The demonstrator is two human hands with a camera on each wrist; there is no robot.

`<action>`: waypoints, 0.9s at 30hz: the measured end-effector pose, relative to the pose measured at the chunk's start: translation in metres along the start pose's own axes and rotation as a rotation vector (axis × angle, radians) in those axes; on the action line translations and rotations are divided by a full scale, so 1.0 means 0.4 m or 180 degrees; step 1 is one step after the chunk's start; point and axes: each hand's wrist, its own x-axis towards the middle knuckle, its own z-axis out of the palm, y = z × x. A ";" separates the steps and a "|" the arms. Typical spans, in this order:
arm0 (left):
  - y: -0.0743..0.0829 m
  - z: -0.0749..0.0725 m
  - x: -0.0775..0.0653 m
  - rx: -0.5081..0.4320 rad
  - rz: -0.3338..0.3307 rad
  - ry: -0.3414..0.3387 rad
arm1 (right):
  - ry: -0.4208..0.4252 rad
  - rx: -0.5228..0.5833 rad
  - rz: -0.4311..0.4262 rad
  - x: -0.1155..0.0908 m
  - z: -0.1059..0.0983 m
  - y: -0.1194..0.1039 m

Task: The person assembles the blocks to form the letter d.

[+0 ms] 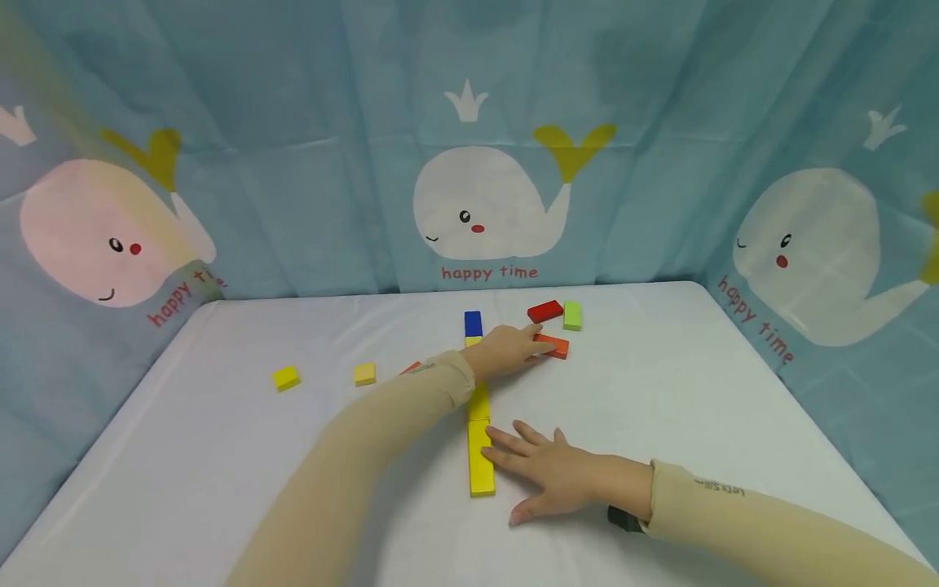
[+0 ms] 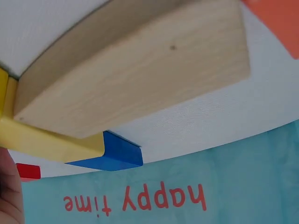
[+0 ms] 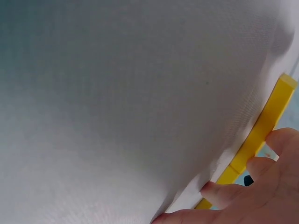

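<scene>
In the head view my left hand [image 1: 506,350] reaches across to the right, with its fingers around the left end of an orange block [image 1: 561,348]. My right hand [image 1: 561,473] lies palm down with spread fingers, its fingertips at the side of a long yellow block [image 1: 480,469]. That block is the near end of a row running away from me, with another yellow block [image 1: 479,403] and a blue block [image 1: 473,324] at the far end. My left forearm hides the row's middle. A plain wooden block [image 2: 140,74] shows up close in the left wrist view, beside the row.
A dark red block [image 1: 545,311] and a light green block [image 1: 572,315] lie behind the orange one. To the left are a yellow block [image 1: 286,378], a pale yellow block [image 1: 364,374] and a partly hidden red-orange block [image 1: 412,368]. A whale-print curtain [image 1: 308,204] surrounds the white table.
</scene>
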 end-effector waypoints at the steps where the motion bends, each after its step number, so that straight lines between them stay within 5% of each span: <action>1: 0.001 -0.001 0.001 -0.0051 -0.0049 -0.0023 | 0.0003 0.0004 0.0001 -0.001 -0.001 -0.001; 11: 0.023 -0.022 -0.034 0.0033 -0.0189 0.0011 | 0.0029 0.0011 -0.0025 0.000 0.000 -0.004; 19: -0.001 -0.044 -0.129 -0.0210 -0.0297 0.0400 | 0.0016 0.0041 -0.0015 -0.001 -0.001 0.003; 27: -0.038 -0.066 -0.259 -0.0217 -0.0615 0.0897 | 0.0403 -0.0358 -0.0214 0.038 -0.023 0.018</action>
